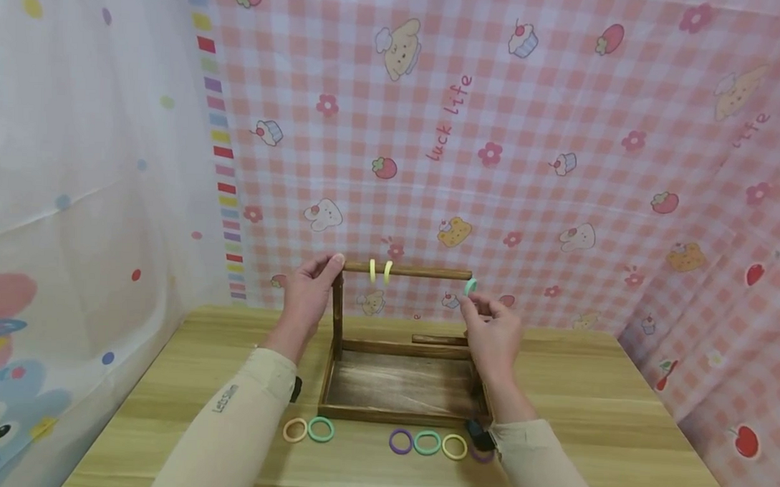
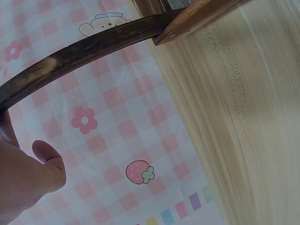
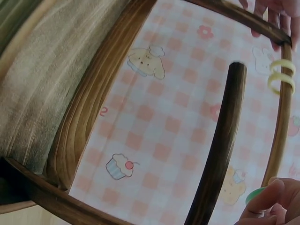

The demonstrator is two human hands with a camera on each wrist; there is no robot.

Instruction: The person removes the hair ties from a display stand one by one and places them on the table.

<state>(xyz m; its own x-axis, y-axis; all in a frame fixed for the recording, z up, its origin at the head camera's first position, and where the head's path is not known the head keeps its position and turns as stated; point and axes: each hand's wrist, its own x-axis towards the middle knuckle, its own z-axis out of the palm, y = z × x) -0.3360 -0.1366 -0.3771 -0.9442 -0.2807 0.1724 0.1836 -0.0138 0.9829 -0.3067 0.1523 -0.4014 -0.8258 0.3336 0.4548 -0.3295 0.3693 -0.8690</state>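
A dark wooden rack (image 1: 397, 417) with a tray base and a top rod (image 1: 428, 272) stands on the table. My left hand (image 1: 307, 294) grips the rack's upper left corner, where the post meets the rod. Two yellow rings (image 1: 372, 271) hang on the rod, left of its middle. My right hand (image 1: 495, 333) pinches a green ring (image 1: 470, 286) between thumb and fingers at the rod's right end; I cannot tell whether the ring is around the rod. In the right wrist view fingers mostly cover this green ring (image 3: 255, 195).
A shorter, lower rod (image 1: 438, 340) sticks out leftward beside my right hand. Along the rack's front lie an orange ring (image 1: 295, 430), a green ring (image 1: 321, 429), a purple ring (image 1: 401, 441), another green ring (image 1: 427, 442), a yellow ring (image 1: 454, 446) and a partly hidden purple ring (image 1: 482, 456).
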